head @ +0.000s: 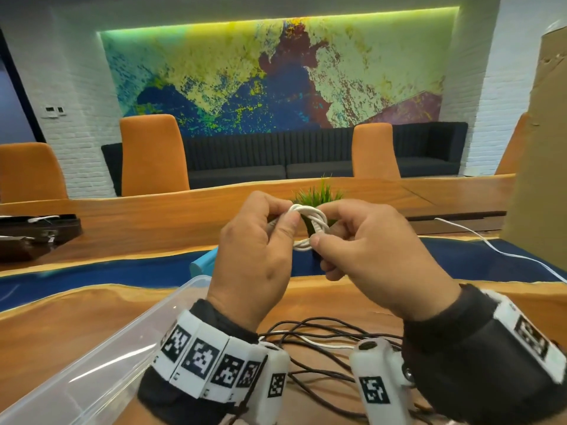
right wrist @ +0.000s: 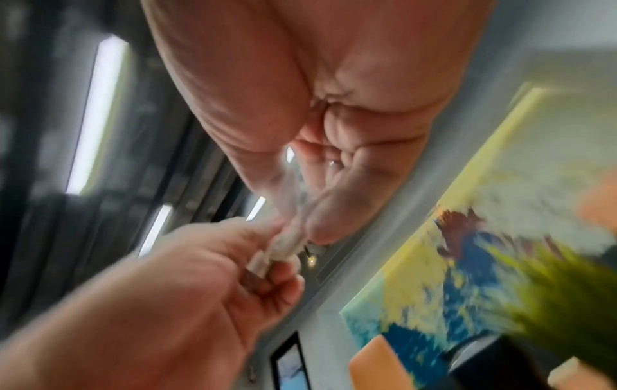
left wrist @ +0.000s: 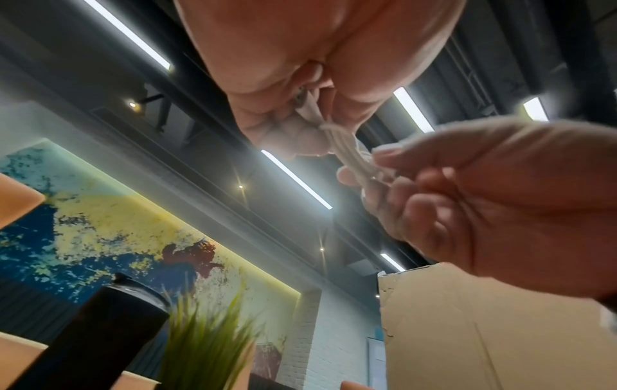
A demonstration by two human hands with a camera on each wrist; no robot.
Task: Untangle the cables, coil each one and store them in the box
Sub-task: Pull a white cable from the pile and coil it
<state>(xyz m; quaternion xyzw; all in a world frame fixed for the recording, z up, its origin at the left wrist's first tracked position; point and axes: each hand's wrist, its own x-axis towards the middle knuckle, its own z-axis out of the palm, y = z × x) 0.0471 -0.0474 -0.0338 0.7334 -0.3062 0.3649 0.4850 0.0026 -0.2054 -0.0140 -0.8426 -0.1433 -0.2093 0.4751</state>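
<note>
No brand name or readable writing shows anywhere; the only markings are black-and-white square code tags on the white wrist bands [head: 205, 360].

The clear plastic box [head: 101, 357] is cut off at the near left edge, and what lies inside it cannot be made out. A tall cardboard sheet [head: 540, 142] runs out of frame at the right. The right wrist view is smeared with blur, so finger detail there is poor. A small green plant [head: 317, 196] stands behind the hands, its pot mostly hidden by them.

Both hands are raised above the wooden table [head: 159, 210], close together. Between them is a white cable [head: 310, 223], wound into a small coil of several loops. The left hand [head: 254, 259] pinches the coil's left side between thumb and fingers. The right hand [head: 377, 262] pinches its right and lower part, thumb tip pressed to the strands, the other fingers curled under. In the left wrist view the bunched white strands [left wrist: 350, 155] run from one hand's grip into the other's.

Below the wrists, near the body, a tangle of dark cables [head: 322, 338] lies on the table with a white strand through it, just right of the box. Another white cable [head: 491, 246] trails across the table at far right.
</note>
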